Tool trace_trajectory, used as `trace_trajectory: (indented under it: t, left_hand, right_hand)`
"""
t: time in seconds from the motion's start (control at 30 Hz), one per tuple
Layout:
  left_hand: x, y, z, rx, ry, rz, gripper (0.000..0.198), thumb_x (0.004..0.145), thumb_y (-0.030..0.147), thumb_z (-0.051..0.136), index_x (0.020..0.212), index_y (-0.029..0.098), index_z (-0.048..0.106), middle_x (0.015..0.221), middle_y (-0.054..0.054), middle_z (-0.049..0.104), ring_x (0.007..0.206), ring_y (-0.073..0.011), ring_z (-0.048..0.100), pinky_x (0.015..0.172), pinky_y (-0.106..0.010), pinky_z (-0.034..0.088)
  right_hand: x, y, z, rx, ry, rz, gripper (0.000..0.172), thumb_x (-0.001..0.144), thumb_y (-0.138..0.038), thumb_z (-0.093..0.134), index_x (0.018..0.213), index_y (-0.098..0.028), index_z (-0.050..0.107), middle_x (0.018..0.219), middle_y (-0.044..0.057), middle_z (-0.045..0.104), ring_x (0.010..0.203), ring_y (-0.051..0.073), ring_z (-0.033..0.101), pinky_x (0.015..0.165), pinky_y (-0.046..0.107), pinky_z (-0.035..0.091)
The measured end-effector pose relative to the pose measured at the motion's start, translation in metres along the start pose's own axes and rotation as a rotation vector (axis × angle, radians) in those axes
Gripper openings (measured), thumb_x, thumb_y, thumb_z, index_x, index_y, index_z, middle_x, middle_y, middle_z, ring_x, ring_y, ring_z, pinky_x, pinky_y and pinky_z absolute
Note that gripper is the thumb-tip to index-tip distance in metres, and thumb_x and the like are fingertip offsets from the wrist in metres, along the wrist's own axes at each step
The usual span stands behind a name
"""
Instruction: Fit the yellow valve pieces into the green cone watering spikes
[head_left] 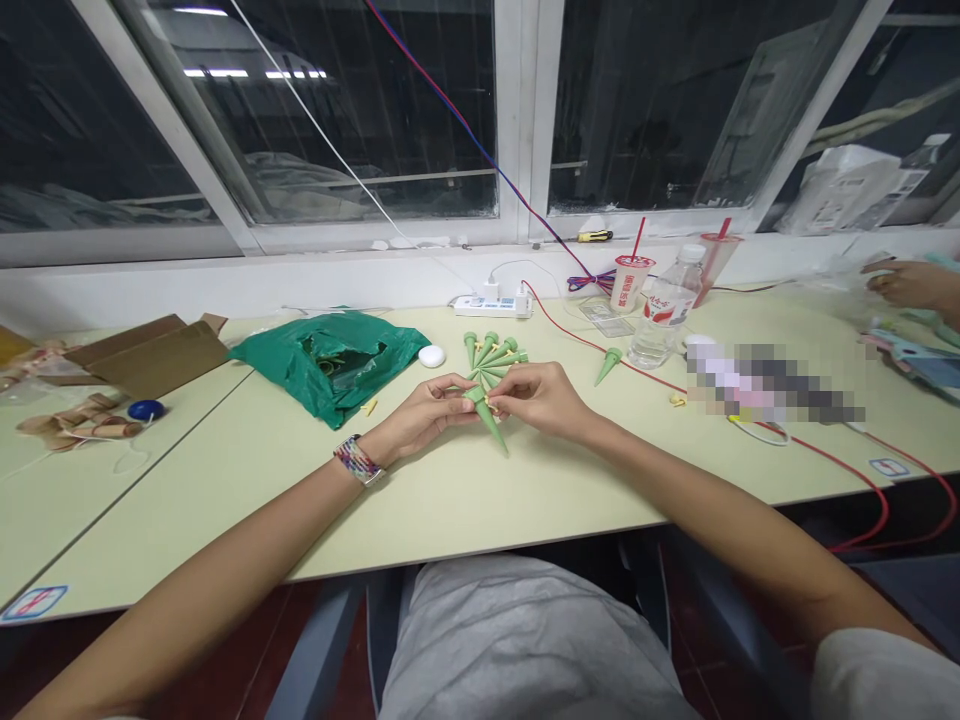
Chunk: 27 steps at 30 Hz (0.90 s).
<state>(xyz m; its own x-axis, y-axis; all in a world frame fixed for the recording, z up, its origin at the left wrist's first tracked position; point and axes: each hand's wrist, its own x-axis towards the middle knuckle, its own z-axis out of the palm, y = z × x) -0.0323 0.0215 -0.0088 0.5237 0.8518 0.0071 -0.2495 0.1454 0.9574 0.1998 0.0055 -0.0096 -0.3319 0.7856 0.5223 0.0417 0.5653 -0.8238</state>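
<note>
My left hand (435, 408), with a woven multicoloured band at the wrist, grips a green plant watering spike (493, 432) by its wide capped end. The tapered tip points down toward the table edge. At the spike's side, my right hand (546, 398) pinches a small yellow valve (491, 405), partly hidden by the fingers. Just beyond my hands, several more green spikes (491, 350) lie fanned out, some with yellow valves on them. Another spike (608, 365) rests apart on the right. Loose yellow valves lie left (369, 407) and right (677, 400) of my hands.
A torn green plastic bag (277, 350) and a cardboard box (142, 355) sit left, near wooden pieces (75, 420). Behind are a power strip (472, 306), a lidded cup (630, 285) and a water bottle (661, 320). A red cable (825, 455) crosses the right. Another person's hand (911, 285) is far right.
</note>
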Motion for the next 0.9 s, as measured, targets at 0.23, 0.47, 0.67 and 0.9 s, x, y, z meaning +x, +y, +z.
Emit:
trace_trajectory:
  t: [0.23,0.47,0.67,0.9]
  left_hand:
    - [-0.002,0.007,-0.006,0.061,-0.058,0.024,0.031,0.079,0.02,0.089,0.107,0.017,0.077,0.089,-0.005,0.076,0.085,-0.0199,0.075,0.081,-0.033,0.063]
    - [-0.002,0.015,-0.006,-0.044,0.031,0.07,0.026,0.084,0.027,0.083,0.105,0.017,0.073,0.089,-0.005,0.073,0.085,-0.0182,0.072,0.082,-0.029,0.058]
    - [-0.001,0.016,-0.002,-0.001,0.076,0.016,0.034,0.085,0.037,0.083,0.111,0.018,0.07,0.082,-0.004,0.072,0.072,-0.0189,0.071,0.069,-0.029,0.058]
    - [-0.002,0.014,-0.004,-0.003,0.086,0.07,0.04,0.079,0.019,0.089,0.114,0.018,0.069,0.085,-0.001,0.073,0.074,-0.0144,0.07,0.076,-0.027,0.056]
  right_hand:
    - [0.001,-0.022,-0.019,-0.042,-0.242,0.107,0.026,0.091,-0.041,0.076,0.104,-0.019,0.077,0.083,0.003,0.076,0.07,0.017,0.073,0.067,0.028,0.058]
    - [-0.053,-0.037,-0.14,-0.985,-0.045,0.303,0.021,0.092,-0.03,0.064,0.104,-0.021,0.079,0.092,0.007,0.078,0.077,0.021,0.071,0.067,0.03,0.048]
    - [-0.114,-0.029,-0.221,-1.342,0.032,0.596,0.021,0.082,-0.027,0.064,0.094,-0.021,0.081,0.094,0.011,0.077,0.081,0.025,0.069,0.062,0.033,0.041]
    - [-0.125,-0.015,-0.222,-1.288,0.002,0.578,0.02,0.086,-0.031,0.063,0.092,-0.023,0.08,0.092,0.009,0.077,0.078,0.024,0.068,0.063,0.032,0.042]
